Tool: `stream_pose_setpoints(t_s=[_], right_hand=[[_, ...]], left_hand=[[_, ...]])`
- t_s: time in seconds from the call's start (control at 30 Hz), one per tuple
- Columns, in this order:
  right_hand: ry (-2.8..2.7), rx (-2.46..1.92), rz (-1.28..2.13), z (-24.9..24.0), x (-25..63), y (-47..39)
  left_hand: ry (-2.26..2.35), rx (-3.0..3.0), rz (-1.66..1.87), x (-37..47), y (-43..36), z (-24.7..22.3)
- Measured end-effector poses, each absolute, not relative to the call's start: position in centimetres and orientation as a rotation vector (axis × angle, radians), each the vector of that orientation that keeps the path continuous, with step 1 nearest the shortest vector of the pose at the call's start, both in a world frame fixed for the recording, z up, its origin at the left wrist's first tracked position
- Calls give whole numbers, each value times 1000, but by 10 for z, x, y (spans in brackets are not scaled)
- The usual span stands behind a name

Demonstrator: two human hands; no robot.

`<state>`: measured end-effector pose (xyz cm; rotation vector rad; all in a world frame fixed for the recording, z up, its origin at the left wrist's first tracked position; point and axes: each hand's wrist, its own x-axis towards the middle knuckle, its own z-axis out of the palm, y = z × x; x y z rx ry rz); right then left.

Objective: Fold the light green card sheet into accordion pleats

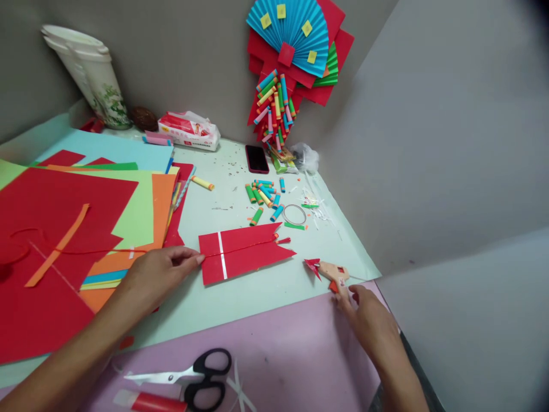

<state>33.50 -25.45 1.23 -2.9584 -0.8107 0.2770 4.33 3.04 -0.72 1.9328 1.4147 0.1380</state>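
My left hand (160, 274) is closed in a pinch at the left edge of a red paper piece (249, 256). Its fingertips hold a red cord (240, 248) that runs lengthwise over this paper. A white strip (222, 255) crosses the paper near that edge, and the right end is cut into points. My right hand (371, 320) has its fingers around the handle of a beige glue gun (335, 272), which rests on the table's right side. A small folded red paper (312, 265) lies at the gun's nozzle.
Coloured sheets (124, 229) are stacked on the left. Black-handled scissors (210, 375) and a red glue stick (158, 401) lie in front. Behind are several rolled paper tubes (266, 194), a wire ring (294, 214), a phone (257, 159) and a tissue pack (191, 134). A paper-fan decoration (295, 51) hangs against the wall.
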Motion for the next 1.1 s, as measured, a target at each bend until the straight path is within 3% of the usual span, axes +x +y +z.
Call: stream_pose_setpoints(t_s=[0.13, 0.33, 0.4, 0.6, 0.9, 1.1], right_hand=[[-730, -2854, 476, 2, 341, -256], [-663, -2716, 459, -8, 349, -256], [-626, -2662, 474, -9, 350, -257], [-607, -2585, 356, 8, 334, -259], [-645, -2466, 263, 22, 298, -260], [-580, -2235, 515, 14, 304, -268]], left_hand=[[1412, 2159, 255, 41, 11, 13], [1209, 2374, 851, 50, -37, 50], [1017, 2250, 775, 66, -51, 53], [700, 1415, 59, 131, -85, 33], [697, 1104, 110, 168, -109, 11], [743, 1116, 98, 166, -105, 7]])
